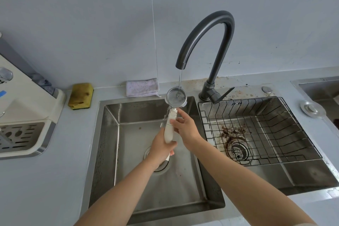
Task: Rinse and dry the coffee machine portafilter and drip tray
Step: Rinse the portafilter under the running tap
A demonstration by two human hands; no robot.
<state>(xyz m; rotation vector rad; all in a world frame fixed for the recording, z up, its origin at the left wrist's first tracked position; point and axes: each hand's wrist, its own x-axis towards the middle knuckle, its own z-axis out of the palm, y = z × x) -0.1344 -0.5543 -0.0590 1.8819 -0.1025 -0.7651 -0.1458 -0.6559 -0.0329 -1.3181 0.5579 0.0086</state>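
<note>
We hold the cream-handled, round-basket steel portafilter (168, 131) right under the spout of the dark grey gooseneck faucet (207, 42). The thin water stream (180, 79) lands inside the basket, mouth up.

Long axis: basket end is nearest the faucet, and the handle runs away from it toward us, leaning slightly left.

Left hand (162, 146) is at the end farthest from the faucet, fingers curled tight round the handle butt. Right hand (186, 129) is closer to the faucet, on the faucet-base side of the handle. Its fingertips pinch the upper handle just below the neck; other fingers are loosely bent.

So the right hand is nearer the basket. Our guess is it rubs or tips the basket next, w/ the left as anchor. Tipping means a roll about that long axis, dumping water below the spout.

Perforated grey metal drip tray (20, 137) is far left of the faucet. It looks seated in the cream coffee machine (27, 97), prob. not rinsed yet. Folded lilac cloth (142, 87) lies near the faucet, on its left by the wall, likely for drying.
</note>
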